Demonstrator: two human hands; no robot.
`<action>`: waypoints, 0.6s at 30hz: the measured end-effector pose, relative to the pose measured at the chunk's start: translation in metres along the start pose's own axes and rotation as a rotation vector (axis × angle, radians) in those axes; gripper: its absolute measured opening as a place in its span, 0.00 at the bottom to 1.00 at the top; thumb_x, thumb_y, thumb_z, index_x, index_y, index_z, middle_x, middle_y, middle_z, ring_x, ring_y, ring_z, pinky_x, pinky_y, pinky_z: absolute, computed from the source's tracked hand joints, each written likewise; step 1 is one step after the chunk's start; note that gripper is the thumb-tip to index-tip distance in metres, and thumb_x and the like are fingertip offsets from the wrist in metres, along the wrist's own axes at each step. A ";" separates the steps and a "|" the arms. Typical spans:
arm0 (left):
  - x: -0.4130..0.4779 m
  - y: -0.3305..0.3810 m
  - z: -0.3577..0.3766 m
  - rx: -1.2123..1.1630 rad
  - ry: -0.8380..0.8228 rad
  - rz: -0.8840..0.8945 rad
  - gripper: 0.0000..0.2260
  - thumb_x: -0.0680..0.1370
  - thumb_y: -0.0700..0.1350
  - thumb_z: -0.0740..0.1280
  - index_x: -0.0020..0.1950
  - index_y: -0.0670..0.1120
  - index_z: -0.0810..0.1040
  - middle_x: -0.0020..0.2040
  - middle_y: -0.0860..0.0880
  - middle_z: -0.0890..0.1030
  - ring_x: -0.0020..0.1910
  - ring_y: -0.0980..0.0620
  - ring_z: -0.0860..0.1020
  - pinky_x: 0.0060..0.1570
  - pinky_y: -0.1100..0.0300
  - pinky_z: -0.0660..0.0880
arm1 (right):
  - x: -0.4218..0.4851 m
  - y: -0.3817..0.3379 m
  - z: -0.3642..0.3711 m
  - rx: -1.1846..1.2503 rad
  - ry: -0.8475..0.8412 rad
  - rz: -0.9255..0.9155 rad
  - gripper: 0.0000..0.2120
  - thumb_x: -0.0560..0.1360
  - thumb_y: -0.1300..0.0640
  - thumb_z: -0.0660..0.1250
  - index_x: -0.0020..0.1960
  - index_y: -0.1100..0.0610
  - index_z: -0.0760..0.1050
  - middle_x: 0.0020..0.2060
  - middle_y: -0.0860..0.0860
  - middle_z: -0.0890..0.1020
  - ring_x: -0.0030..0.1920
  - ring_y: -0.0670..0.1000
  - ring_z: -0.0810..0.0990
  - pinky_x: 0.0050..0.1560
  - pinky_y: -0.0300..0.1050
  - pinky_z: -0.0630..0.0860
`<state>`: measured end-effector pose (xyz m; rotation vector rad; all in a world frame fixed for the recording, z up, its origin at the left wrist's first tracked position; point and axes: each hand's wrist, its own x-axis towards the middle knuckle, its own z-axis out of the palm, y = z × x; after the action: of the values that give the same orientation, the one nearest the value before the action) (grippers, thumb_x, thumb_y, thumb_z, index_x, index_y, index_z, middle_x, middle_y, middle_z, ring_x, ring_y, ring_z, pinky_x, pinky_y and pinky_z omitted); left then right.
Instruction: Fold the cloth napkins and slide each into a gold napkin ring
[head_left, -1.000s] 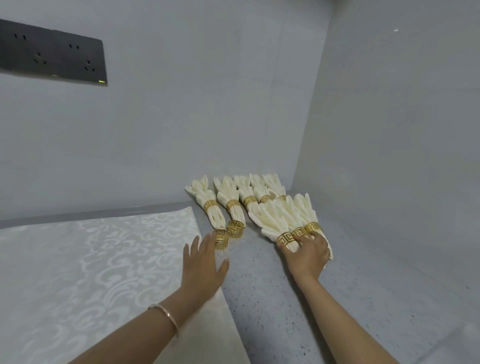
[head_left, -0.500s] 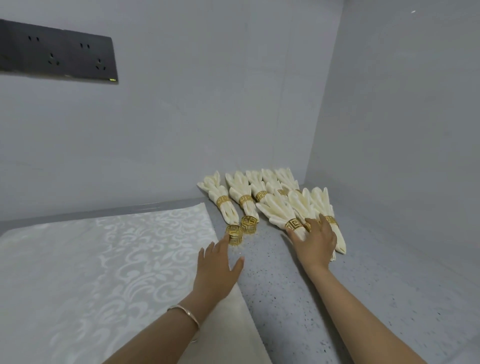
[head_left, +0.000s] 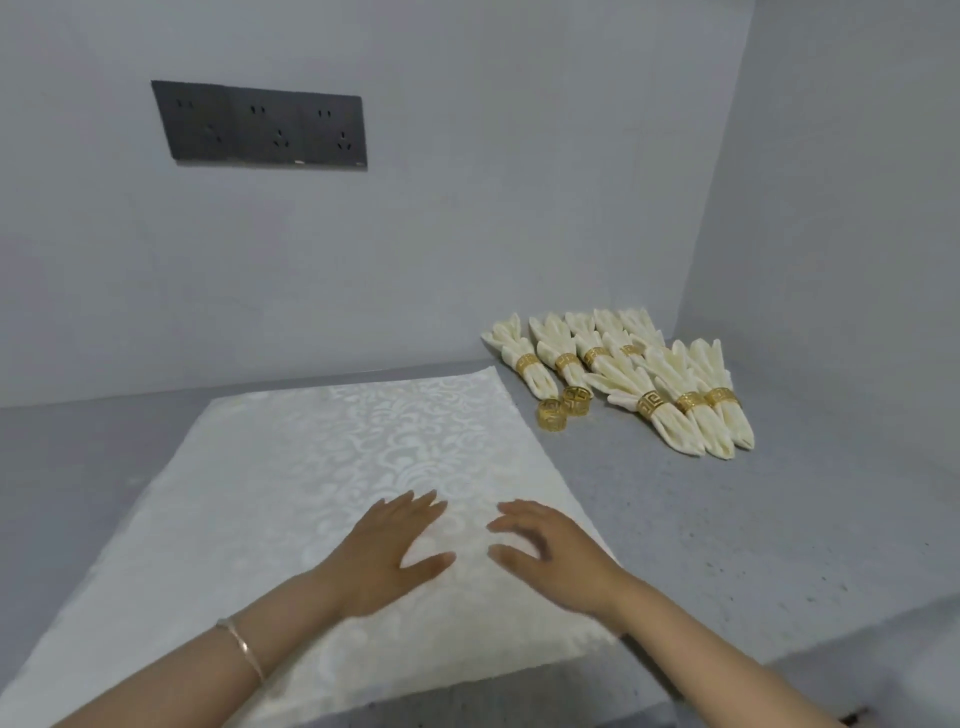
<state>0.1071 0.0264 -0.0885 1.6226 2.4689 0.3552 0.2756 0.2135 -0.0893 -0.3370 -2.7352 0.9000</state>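
Left hand (head_left: 384, 556), right hand (head_left: 558, 564): fingers spread, empty, over flat white damask cloth napkin (head_left: 311, 467). Two loose gold openwork rings (head_left: 576, 401) at 1 o'clock (ringed cream napkins (head_left: 670, 374) beyond).

Bare forearms, no sleeves; thin rose-gold bangle (head_left: 243, 646) on the left wrist.

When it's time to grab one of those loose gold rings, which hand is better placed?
Probably the right hand. It and the left hand are both open over the flat napkin, but the loose rings sit off its far right corner, nearer the right.
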 end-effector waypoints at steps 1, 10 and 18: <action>-0.014 -0.008 -0.003 0.008 -0.011 -0.003 0.41 0.67 0.77 0.42 0.77 0.61 0.48 0.76 0.63 0.45 0.76 0.60 0.42 0.72 0.62 0.38 | -0.005 -0.008 0.004 -0.017 -0.047 -0.035 0.19 0.75 0.39 0.63 0.64 0.42 0.73 0.70 0.39 0.67 0.71 0.38 0.60 0.69 0.33 0.55; -0.118 -0.027 -0.018 -0.051 -0.083 -0.002 0.35 0.70 0.74 0.58 0.74 0.68 0.52 0.75 0.66 0.45 0.75 0.64 0.41 0.73 0.61 0.38 | -0.049 -0.061 0.021 -0.183 -0.183 -0.224 0.20 0.73 0.37 0.65 0.64 0.41 0.74 0.67 0.35 0.70 0.68 0.33 0.62 0.66 0.29 0.58; -0.132 -0.019 -0.027 -0.010 -0.090 -0.026 0.33 0.72 0.71 0.59 0.75 0.64 0.56 0.77 0.62 0.52 0.76 0.59 0.48 0.74 0.59 0.48 | -0.047 -0.085 0.018 -0.365 -0.070 -0.241 0.13 0.79 0.53 0.61 0.60 0.51 0.79 0.56 0.43 0.82 0.55 0.44 0.79 0.54 0.35 0.72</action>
<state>0.1350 -0.1051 -0.0669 1.5654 2.4158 0.2839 0.3021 0.1232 -0.0591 -0.0352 -2.9165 0.3569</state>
